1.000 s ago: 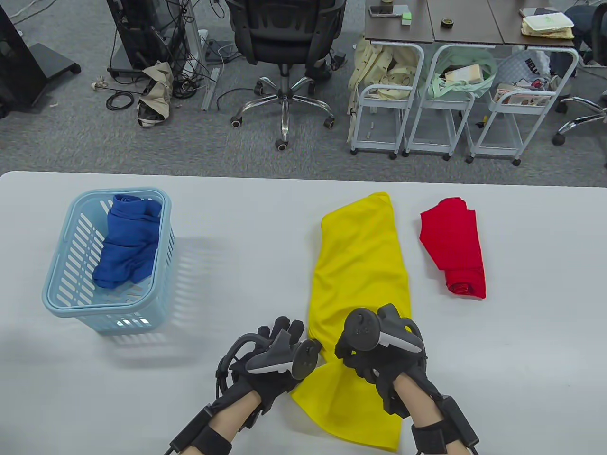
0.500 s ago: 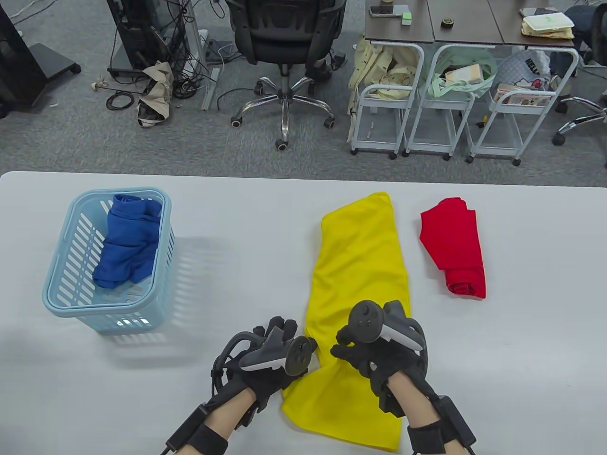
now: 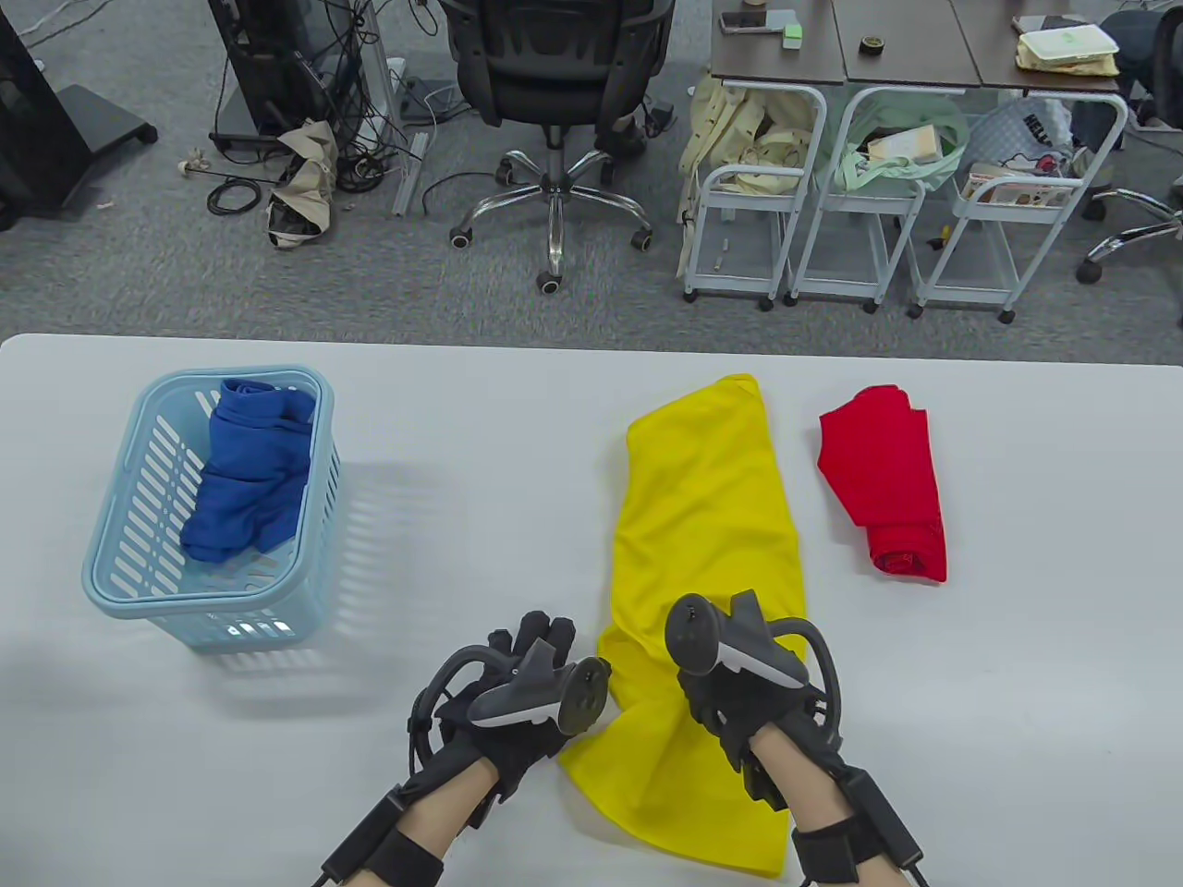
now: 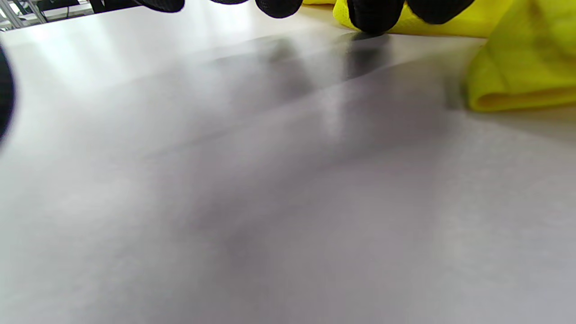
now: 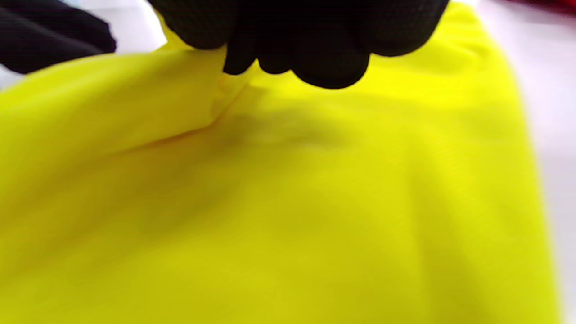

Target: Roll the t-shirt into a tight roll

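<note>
The yellow t-shirt (image 3: 707, 517) lay folded into a long strip on the white worktop (image 3: 499, 480), right of centre, running from the far side toward the near edge; its near end was rumpled and kinked to the left between the two hands. The right hand (image 3: 739, 688) sat on top of the strip's near part; in the right wrist view its fingers (image 5: 315, 49) were curled down onto the yellow cloth beside a raised crease, seemingly gathering it, though a firm pinch could not be told for certain. The left hand (image 3: 518, 702) rested on the worktop just beside the strip's left edge; in the left wrist view its fingers (image 4: 375, 13) reached forward, the tips at the yellow hem, one touching down next to the fabric; whether they held any cloth could not be told. A rolled edge of the yellow t-shirt (image 4: 517, 85) showed at the right of that view.

A red shirt (image 3: 887, 485), partly rolled at its near end, lay to the right of the yellow strip, apart from it; a light blue basket (image 3: 111, 573) stood on the left part of the worktop, well away from the hands, with a bunched blue garment (image 3: 245, 485) inside it.
</note>
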